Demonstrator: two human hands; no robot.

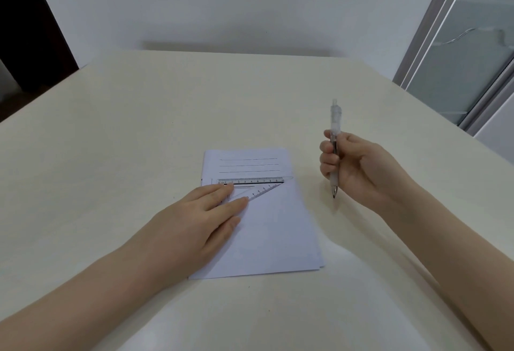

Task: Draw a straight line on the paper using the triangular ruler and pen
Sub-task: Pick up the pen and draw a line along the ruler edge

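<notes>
My left hand (205, 211) pins the ruler; my right hand (358, 167) holds the pen clear of the page.

The left hand lies flat at centre frame, fingers spread, pressing the clear triangular ruler (258, 186) onto the white paper (275, 228), which rests on the cream desk (111, 142). The ruler's long edge sits just below three drawn lines (248, 165) near the sheet's top. Right of centre, my right hand is curled closed around the pen (334, 150), tip down, above bare desk beside the paper.
</notes>
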